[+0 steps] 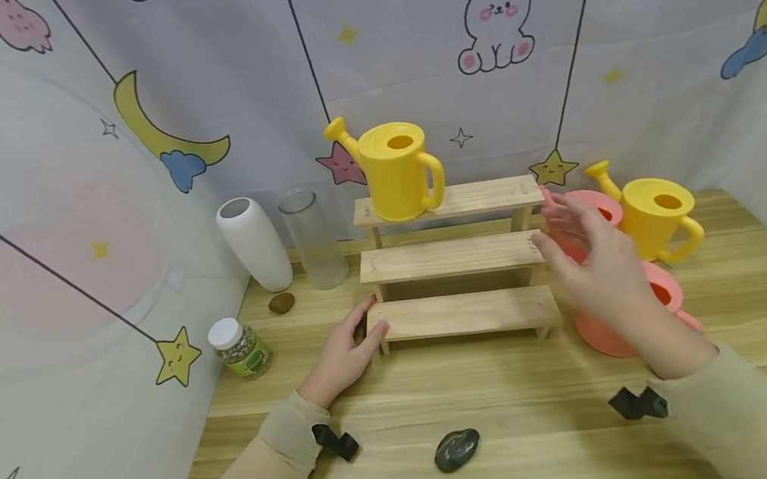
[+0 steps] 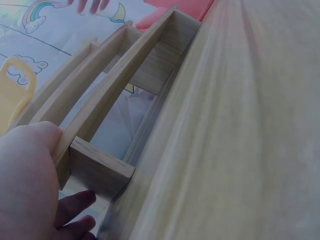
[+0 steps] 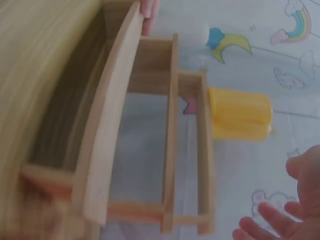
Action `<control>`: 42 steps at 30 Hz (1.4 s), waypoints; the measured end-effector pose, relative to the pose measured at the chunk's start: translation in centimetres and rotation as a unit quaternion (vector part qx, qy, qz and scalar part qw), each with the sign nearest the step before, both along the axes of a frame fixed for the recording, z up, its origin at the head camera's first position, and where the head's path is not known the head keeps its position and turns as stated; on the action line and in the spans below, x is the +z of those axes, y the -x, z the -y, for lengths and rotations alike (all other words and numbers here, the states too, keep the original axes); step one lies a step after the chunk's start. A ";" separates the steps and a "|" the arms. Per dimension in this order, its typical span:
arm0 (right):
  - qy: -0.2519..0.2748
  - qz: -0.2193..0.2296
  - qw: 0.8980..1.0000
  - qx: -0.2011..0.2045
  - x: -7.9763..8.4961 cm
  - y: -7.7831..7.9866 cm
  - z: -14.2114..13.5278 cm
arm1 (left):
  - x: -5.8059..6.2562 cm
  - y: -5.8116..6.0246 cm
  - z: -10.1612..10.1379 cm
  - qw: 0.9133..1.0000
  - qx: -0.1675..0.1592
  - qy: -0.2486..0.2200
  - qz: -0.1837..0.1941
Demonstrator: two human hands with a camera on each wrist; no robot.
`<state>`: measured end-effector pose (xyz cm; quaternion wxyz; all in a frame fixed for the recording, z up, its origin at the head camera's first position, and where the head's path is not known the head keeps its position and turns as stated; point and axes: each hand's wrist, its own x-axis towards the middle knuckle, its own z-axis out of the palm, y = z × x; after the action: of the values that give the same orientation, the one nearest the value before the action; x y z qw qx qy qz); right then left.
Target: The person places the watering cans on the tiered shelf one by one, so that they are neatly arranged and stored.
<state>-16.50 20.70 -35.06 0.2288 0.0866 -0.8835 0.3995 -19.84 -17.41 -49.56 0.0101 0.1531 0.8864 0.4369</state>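
A three-step wooden stand (image 1: 461, 314) stands on the table against the cloth backdrop. My left hand (image 1: 345, 349) grips the left end of its lowest step; in the left wrist view the thumb lies over the board and the fingers reach round beside the end leg (image 2: 100, 167). My right hand (image 1: 594, 267) is held up off the stand's right end, fingers spread and holding nothing, overlapping a pink watering can (image 1: 595, 202) in the head view. On the top step, toward its left end, sits a yellow watering can (image 1: 395, 181), spout to the left.
Right of the stand are another yellow watering can (image 1: 655, 216) and a second pink one (image 1: 604, 338). At left stand a white vase (image 1: 257, 250), a clear glass vase (image 1: 316, 249) and a white-lidded jar (image 1: 243, 351), with a brown stone (image 1: 282, 303). A black stone (image 1: 457, 450) lies in front.
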 end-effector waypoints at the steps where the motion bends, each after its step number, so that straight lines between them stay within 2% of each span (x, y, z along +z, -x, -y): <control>1: -0.003 -0.013 1.000 -0.011 -0.2 -0.5 -0.7 | 0.0 0.0 0.0 1.000 0.001 0.002 0.002; 5: 0.002 -0.044 0.998 -0.046 -1.4 -2.7 -3.7 | 0.1 -0.1 0.1 1.000 -0.001 0.003 0.004; 11: 0.001 -0.032 0.994 -0.101 -3.9 -6.1 -7.7 | 0.1 0.0 0.0 1.000 0.001 0.008 0.006; 14: 0.006 -0.004 0.994 -0.111 -5.3 -7.3 -9.5 | 0.0 0.0 0.0 1.000 0.002 0.009 0.000; 18: -0.018 0.069 0.991 -0.114 -6.7 -8.6 -11.5 | 0.0 0.0 0.0 1.000 0.000 0.008 -0.002; 20: -0.034 0.097 0.989 -0.106 -7.3 -9.0 -12.3 | 0.0 0.0 0.0 1.000 0.000 0.008 -0.002; 24: -0.064 0.123 0.987 -0.078 -8.5 -9.6 -13.4 | -0.1 0.1 0.0 1.000 0.002 0.008 -0.005; 29: -0.091 0.122 0.986 -0.062 -9.2 -10.2 -13.7 | -0.1 0.1 0.0 1.000 0.006 0.005 -0.006; 34: -0.113 0.129 0.983 -0.067 -9.6 -10.4 -13.9 | 0.0 0.0 0.0 1.000 0.007 0.005 -0.006; 42: -0.100 0.114 0.984 -0.097 -9.7 -10.6 -14.1 | 0.1 -0.2 0.0 1.000 0.003 0.001 -0.002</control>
<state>-5.92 34.84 -44.77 0.1541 -0.0230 -0.9436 0.2921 -19.69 -17.37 -49.43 0.0069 0.1509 0.8872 0.4359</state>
